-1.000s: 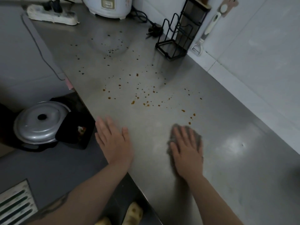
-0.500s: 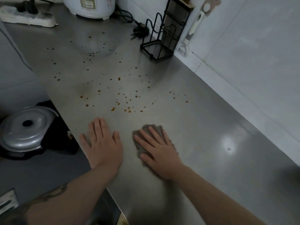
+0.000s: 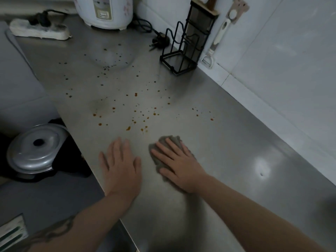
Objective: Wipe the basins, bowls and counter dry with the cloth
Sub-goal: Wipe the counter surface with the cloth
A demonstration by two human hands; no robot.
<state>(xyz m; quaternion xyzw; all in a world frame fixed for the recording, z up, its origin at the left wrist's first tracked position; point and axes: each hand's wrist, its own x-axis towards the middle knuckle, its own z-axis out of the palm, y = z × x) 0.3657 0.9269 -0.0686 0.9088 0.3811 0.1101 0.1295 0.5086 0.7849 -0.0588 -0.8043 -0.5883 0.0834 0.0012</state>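
Note:
A steel counter (image 3: 227,135) runs from the near edge to the back wall, speckled in its middle with small orange-brown drops (image 3: 135,115). A crumpled grey cloth (image 3: 164,142) lies flat on the counter just below the drops. My right hand (image 3: 180,164) presses on the cloth with straight, spread fingers; most of the cloth is under the palm. My left hand (image 3: 121,166) rests flat on the bare counter beside it, close to the counter's left edge, and holds nothing. No basins or bowls are in view.
At the back stand a white rice cooker (image 3: 105,11), a power strip (image 3: 39,30), a loose plug (image 3: 161,40) and a black wire rack (image 3: 187,46). A peeler (image 3: 216,39) hangs on the tiled wall. A lidded metal pot (image 3: 35,148) sits below the counter's left edge.
My right hand slid the cloth leftward across the counter, ending close beside my left hand. The left hand stayed flat on the counter.

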